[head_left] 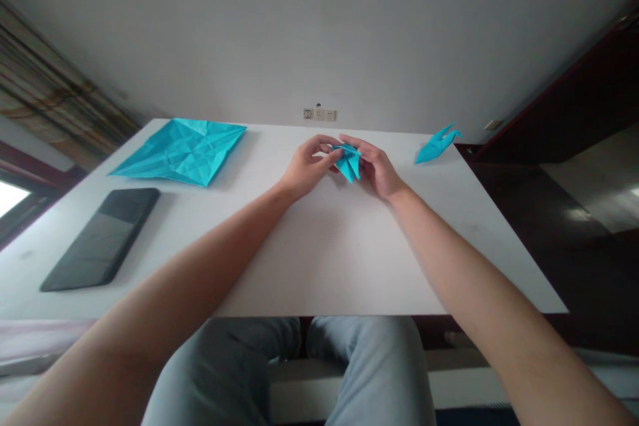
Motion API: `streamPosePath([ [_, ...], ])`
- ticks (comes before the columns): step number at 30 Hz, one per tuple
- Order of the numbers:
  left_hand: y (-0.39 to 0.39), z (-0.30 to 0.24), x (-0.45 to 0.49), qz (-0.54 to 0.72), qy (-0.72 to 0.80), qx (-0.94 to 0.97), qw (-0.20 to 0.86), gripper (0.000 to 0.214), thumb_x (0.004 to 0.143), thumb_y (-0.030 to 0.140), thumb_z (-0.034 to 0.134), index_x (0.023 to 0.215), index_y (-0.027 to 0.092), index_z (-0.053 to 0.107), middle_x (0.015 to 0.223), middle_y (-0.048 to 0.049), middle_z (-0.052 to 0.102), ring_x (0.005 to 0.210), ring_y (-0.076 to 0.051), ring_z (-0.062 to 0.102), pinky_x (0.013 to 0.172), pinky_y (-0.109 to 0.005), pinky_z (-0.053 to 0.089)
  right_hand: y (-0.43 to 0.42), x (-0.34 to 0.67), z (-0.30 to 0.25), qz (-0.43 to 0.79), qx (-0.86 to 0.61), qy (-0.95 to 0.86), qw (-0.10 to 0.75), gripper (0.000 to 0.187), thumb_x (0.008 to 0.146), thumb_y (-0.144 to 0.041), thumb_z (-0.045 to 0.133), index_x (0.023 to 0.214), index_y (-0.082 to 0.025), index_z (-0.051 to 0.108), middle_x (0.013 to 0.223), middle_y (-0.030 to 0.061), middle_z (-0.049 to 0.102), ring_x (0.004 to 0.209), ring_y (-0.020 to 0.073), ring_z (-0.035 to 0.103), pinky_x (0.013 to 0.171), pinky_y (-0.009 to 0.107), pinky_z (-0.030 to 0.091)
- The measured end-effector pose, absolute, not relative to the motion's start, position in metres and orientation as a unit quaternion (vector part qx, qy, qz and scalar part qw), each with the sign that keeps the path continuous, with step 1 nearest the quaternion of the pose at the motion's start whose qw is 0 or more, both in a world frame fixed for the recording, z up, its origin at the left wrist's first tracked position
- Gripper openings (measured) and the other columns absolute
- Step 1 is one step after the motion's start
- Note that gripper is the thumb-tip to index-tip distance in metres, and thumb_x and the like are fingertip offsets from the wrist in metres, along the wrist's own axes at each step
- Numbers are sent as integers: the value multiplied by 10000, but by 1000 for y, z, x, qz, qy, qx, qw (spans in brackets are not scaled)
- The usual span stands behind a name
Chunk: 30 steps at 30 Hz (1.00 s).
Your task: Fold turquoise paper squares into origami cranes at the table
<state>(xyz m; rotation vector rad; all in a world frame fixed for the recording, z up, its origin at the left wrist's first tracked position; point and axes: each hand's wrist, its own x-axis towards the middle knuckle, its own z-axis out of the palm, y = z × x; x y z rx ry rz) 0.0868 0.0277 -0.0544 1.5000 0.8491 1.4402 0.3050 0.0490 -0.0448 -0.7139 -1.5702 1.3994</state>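
Observation:
A small, partly folded piece of blue paper (349,162) is held just above the white table (324,253), near its far middle. My left hand (307,165) pinches its left side with thumb and fingers closed on it. On the paper's right side, the fingers of my right hand (377,166) are curled around it. Pointed flaps of the paper hang down between the two hands.
A large creased blue sheet (182,150) lies flat at the far left of the table. In front of it rests a dark phone (102,237). A finished blue folded figure (436,143) sits at the far right edge. A wall with sockets (319,114) stands behind the table.

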Motion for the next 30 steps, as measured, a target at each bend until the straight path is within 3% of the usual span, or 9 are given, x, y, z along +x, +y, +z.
streamPosePath([
  [4, 33, -57, 86, 585, 369, 594, 410, 388, 987, 503, 979, 1088, 209, 748, 1036, -22, 783, 893, -140, 767, 821, -254, 677, 46, 301, -42, 571, -280, -632, 443, 670, 827, -707, 976, 1353, -315, 840, 992, -10, 746, 792, 193, 616, 689, 330, 535],
  [8, 39, -63, 85, 595, 372, 576, 420, 471, 994, 590, 958, 1116, 227, 682, 1100, -46, 831, 899, -171, 817, 840, -303, 692, 51, 298, -47, 542, -287, -646, 454, 652, 790, -560, 1039, 1351, -341, 788, 1002, -28, 768, 817, 189, 648, 743, 327, 555],
  [12, 43, -67, 85, 628, 370, 543, 416, 617, 974, 613, 965, 1288, 298, 537, 1042, -5, 806, 879, -183, 821, 871, -352, 710, 53, 297, -48, 543, -291, -652, 443, 650, 790, -543, 1031, 1333, -322, 751, 905, -42, 766, 778, 193, 656, 709, 322, 538],
  [15, 41, -67, 83, 641, 376, 548, 384, 594, 1024, 501, 897, 1442, 332, 510, 1084, -4, 767, 873, -174, 789, 885, -363, 710, 51, 298, -45, 568, -293, -628, 443, 621, 794, -598, 1021, 1262, -318, 725, 856, -48, 748, 765, 196, 667, 691, 321, 537],
  [17, 37, -65, 82, 625, 403, 580, 332, 520, 1006, 379, 863, 1457, 328, 610, 1311, -71, 744, 996, -196, 794, 942, -388, 709, 50, 299, -42, 571, -302, -612, 456, 603, 798, -586, 1021, 1246, -323, 716, 827, -56, 722, 729, 186, 637, 668, 315, 514],
  [19, 33, -63, 80, 588, 446, 626, 251, 483, 926, 271, 875, 1393, 301, 750, 1596, -136, 631, 1270, -279, 770, 1110, -467, 680, 49, 300, -39, 572, -308, -597, 471, 559, 809, -547, 1019, 1228, -325, 722, 795, -65, 686, 700, 174, 598, 655, 307, 488],
  [22, 24, -59, 80, 520, 497, 678, 149, 524, 839, 222, 941, 1354, 295, 875, 1788, -158, 512, 1628, -439, 557, 1368, -634, 491, 48, 299, -36, 572, -305, -584, 488, 500, 798, -540, 1029, 1136, -298, 751, 842, -38, 715, 731, 162, 594, 676, 296, 481],
  [25, 17, -54, 81, 485, 498, 707, 131, 501, 872, 333, 996, 1366, 343, 916, 1724, -132, 665, 1646, -472, 531, 1407, -694, 391, 46, 297, -34, 565, -307, -577, 503, 550, 800, -690, 1014, 1066, -275, 771, 894, -11, 715, 752, 159, 584, 646, 295, 462],
  [30, 20, -49, 81, 501, 429, 725, 196, 218, 1059, 422, 826, 1176, 287, 949, 1244, -88, 922, 1219, -322, 810, 1196, -491, 569, 47, 296, -35, 570, -310, -586, 486, 728, 791, -945, 924, 1041, -286, 743, 878, -18, 657, 673, 146, 492, 581, 316, 411],
])
